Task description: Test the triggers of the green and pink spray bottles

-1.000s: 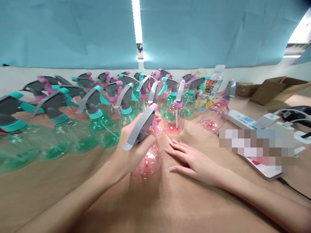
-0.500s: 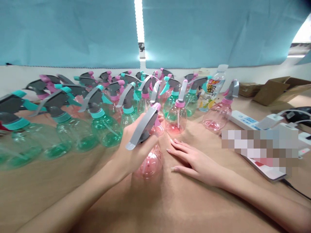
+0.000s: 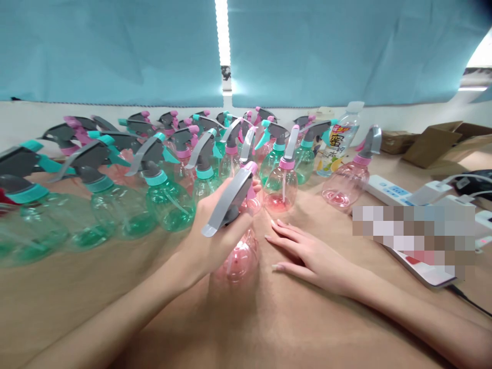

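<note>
My left hand (image 3: 219, 225) is wrapped round the neck of a pink spray bottle (image 3: 239, 259) with a grey and pink trigger head. The bottle stands on the brown table, and the hand hides its collar. To the right, my right hand (image 3: 303, 251) lies flat on the table with its fingers stretched out, apart from the bottle. Just beyond it stands another pink spray bottle (image 3: 281, 189), its nozzle end raised. A green spray bottle (image 3: 171, 202) with a turquoise collar is left of my left hand, in a row of similar ones.
Several more spray bottles crowd the back of the table. A labelled drink bottle (image 3: 340, 141) and a pink spray bottle (image 3: 346, 182) stand right of them. Farther right are a white power strip (image 3: 388, 189) with plugs, a partly blurred phone-like device (image 3: 430, 269) and a cardboard box (image 3: 430, 146).
The whole view has shifted very slightly. Both hands and the held spray bottle keep the same positions on the table.
</note>
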